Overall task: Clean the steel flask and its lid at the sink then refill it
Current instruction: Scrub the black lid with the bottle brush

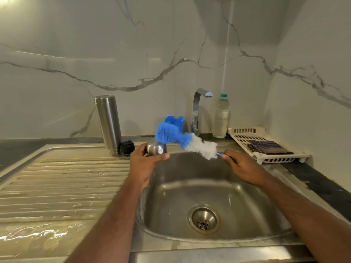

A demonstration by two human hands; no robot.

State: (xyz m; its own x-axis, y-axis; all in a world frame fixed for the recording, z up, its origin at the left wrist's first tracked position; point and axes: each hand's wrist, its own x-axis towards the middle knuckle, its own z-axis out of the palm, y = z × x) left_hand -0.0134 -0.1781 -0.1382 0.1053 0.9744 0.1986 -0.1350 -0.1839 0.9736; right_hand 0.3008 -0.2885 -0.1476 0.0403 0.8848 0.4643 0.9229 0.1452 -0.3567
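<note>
Over the sink (190, 242), the left hand (145, 166) grips the steel lid (156, 149); the right hand (241, 168) pinches the brush (182, 138) handle. Twist the bristles fully inside, keeping the lid steady. The flask (108, 124) stands upside down on the drainboard.

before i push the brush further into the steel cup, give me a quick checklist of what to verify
1. Left hand grips the steel cup: ok.
2. Right hand holds the bottle brush by its handle: ok.
3. Blue bristles at the cup's mouth: ok; how far in, cannot tell.
4. Work held over the sink: ok.
5. Water running from the tap: not ok, no stream visible.
6. Steel flask upright on the drainboard, black cap beside it: ok.
</note>
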